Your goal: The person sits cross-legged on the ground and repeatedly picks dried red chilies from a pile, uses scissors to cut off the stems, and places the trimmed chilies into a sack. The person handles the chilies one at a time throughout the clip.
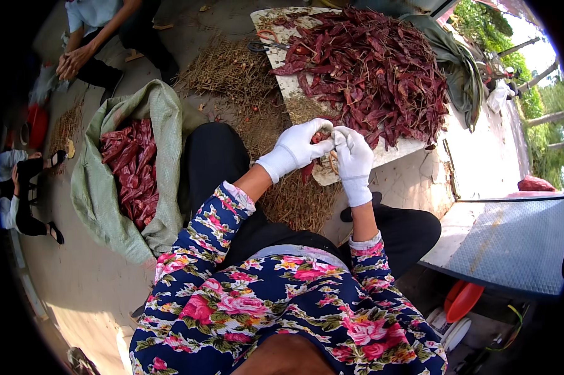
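My left hand (297,147), in a white glove, is closed around dried red chilli peppers (318,137), mostly hidden by the fingers. The gloved fingertips of my right hand (354,161) pinch at the same spot, against the left fingertips. An orange handle loop (333,162) shows just under the right fingers; whether it is held or lies on the board, I cannot tell. Both hands are over the near corner of a worn pale board (394,153). A large heap of dried red chilli peppers (371,75) covers much of that board.
Left of my knee stands an open woven sack (167,122) holding chilli peppers (129,168). Scissors (263,46) lie at the board's far left edge. Loose stems (237,70) litter the ground. A person's clasped hands (73,63) are at upper left. A metal-patterned panel (512,243) is at right.
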A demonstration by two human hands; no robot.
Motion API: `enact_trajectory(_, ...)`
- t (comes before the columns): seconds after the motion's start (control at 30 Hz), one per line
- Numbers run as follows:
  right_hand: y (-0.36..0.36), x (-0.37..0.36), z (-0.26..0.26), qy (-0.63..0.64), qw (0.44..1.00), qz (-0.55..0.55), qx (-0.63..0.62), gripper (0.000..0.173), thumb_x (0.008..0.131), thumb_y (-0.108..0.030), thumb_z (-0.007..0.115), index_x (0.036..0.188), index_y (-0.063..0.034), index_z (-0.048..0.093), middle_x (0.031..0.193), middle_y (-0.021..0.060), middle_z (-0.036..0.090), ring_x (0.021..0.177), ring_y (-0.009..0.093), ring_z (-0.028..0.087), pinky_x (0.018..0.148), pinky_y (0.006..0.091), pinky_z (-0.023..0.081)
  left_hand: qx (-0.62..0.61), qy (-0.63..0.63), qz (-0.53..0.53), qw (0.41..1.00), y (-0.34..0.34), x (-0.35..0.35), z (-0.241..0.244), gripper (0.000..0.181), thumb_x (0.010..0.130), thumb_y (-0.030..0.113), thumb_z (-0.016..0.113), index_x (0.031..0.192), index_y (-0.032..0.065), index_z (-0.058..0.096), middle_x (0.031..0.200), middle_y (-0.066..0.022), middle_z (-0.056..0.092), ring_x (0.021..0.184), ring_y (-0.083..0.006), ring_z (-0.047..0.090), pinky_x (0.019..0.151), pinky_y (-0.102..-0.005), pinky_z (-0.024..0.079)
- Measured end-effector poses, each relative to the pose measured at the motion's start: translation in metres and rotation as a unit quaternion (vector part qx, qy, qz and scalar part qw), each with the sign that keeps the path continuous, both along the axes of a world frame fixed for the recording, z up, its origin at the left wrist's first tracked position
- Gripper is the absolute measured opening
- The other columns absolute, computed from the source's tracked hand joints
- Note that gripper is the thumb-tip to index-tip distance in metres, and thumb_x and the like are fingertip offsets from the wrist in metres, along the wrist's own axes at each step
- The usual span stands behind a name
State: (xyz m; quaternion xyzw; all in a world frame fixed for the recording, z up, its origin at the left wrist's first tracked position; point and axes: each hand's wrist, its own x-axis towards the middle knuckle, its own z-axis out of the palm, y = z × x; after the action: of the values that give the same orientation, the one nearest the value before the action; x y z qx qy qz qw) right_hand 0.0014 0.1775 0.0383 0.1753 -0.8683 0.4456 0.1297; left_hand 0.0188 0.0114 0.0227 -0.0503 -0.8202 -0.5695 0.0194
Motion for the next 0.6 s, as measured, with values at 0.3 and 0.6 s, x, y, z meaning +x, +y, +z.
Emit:
enact_trajectory(0.3, 0.054, -0.051, -0.062, -0.396, 0.669, -0.007, -0.629, 0.024, 0.104, -0.032, 0.056, 0.106, -0.0089, 0.061, 0.074, -0.0054, 0.053, 0.065, 0.011, 0.052, 0.057, 0.0268, 0.046, 0.253, -0.081, -0.141, 0.954, -0.005, 0.003, 0.011, 0.023, 0.094, 0.001, 0.059, 0.113, -0.0002, 0.070, 0.102, -0.0040, 0.071, 0.094, -0.0099, 0.064, 0.087, -0.0266, 0.051)
enact_trajectory(0.6, 0.082, -0.073, -0.109, -0.056, 0.962, -0.172, 0.206, 0.040, 0.086, -0.028, 0.073, 0.122, -0.0142, 0.065, 0.112, 0.0117, 0.067, 0.104, 0.030, 0.066, 0.087, 0.0425, 0.053, 0.356, -0.037, 0.041, 0.933, -0.036, -0.018, 0.004, 0.025, 0.092, -0.003, 0.054, 0.115, -0.0022, 0.063, 0.109, -0.0095, 0.069, 0.104, -0.0178, 0.066, 0.097, -0.0317, 0.050)
